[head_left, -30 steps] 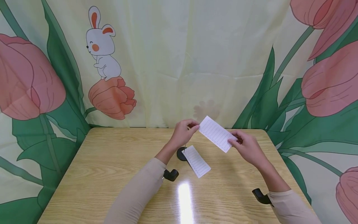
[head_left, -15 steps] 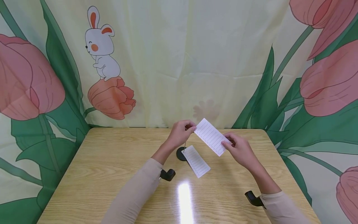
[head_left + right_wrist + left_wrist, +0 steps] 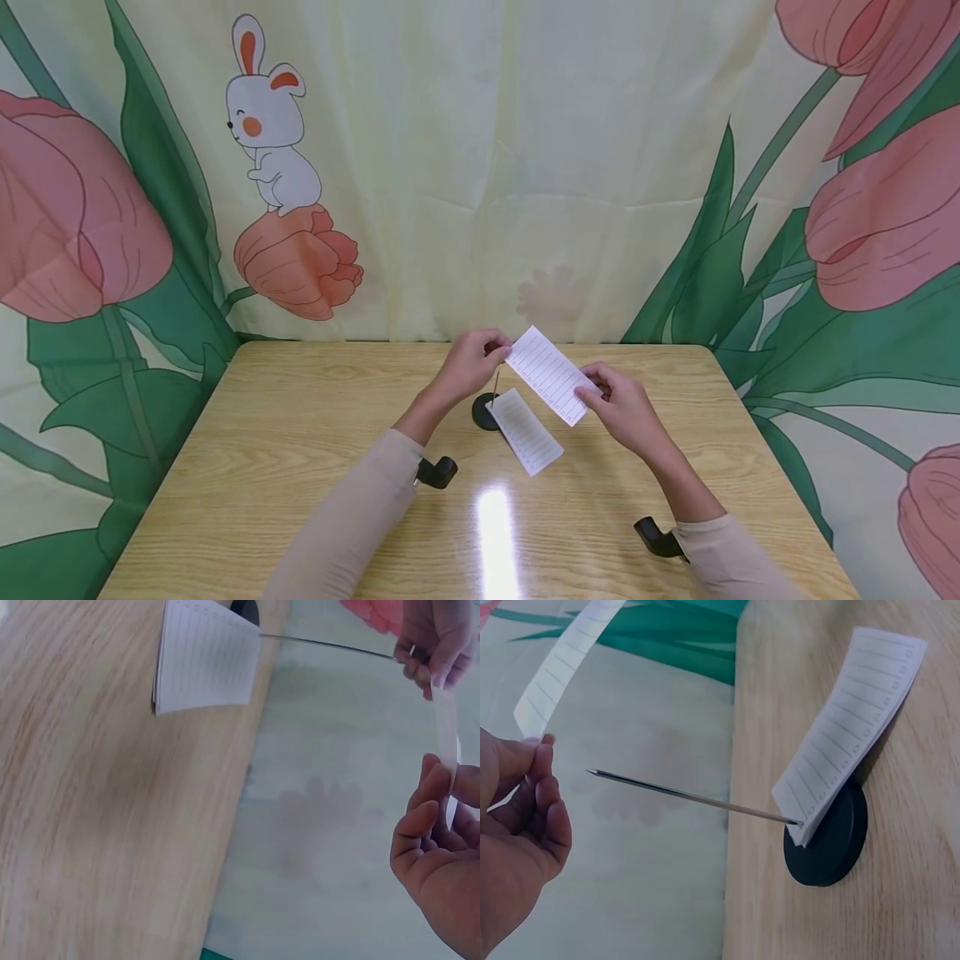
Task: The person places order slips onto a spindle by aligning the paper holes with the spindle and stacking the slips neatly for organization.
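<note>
A white lined paper slip [image 3: 551, 375] is held up over the table between both hands. My left hand [image 3: 471, 363] pinches its upper left corner, and my right hand [image 3: 618, 408] grips the lower right end between thumb and fingers. Below stands a spike with a round black base [image 3: 826, 855] and a thin pointed metal rod [image 3: 694, 798]. Several similar slips [image 3: 855, 720] are stacked on the rod, down at the base and slanting off to one side. The held slip is above the rod's tip, apart from it in the left wrist view.
The wooden table [image 3: 315, 433] ends at the back against a curtain [image 3: 465, 167] printed with tulips and a rabbit. A black camera mount sits on each wrist, the left one [image 3: 438, 472] and the right one [image 3: 658, 537].
Both hands have moved left and slightly down with the slip, bringing it closer over the spike. The stacked slips and base have stayed in place.
</note>
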Tool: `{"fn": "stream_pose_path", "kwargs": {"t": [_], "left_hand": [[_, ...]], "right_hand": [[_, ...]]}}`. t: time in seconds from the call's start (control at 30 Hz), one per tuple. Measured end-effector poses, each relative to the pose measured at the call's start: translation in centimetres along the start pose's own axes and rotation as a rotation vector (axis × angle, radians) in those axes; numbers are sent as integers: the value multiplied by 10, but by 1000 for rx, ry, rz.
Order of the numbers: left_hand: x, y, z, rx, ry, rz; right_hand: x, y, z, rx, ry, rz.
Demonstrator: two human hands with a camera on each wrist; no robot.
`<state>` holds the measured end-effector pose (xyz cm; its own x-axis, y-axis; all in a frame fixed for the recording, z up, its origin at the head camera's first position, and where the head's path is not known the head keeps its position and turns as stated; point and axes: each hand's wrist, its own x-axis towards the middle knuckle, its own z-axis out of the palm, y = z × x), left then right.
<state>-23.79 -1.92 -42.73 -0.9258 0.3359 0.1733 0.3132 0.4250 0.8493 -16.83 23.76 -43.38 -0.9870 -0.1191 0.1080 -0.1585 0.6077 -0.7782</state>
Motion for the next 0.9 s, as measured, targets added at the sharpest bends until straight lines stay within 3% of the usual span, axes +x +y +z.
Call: {"fn": "stream_pose_path", "kwargs": {"t": [0.47,0.9], "left_hand": [[-5,-11,-2,64,-18,-18],[-9,-16,-3,61,-38,-35]], "right_hand": [[-1,4,14,31,-34,40],[-1,6,20,16,-53,80]]}}
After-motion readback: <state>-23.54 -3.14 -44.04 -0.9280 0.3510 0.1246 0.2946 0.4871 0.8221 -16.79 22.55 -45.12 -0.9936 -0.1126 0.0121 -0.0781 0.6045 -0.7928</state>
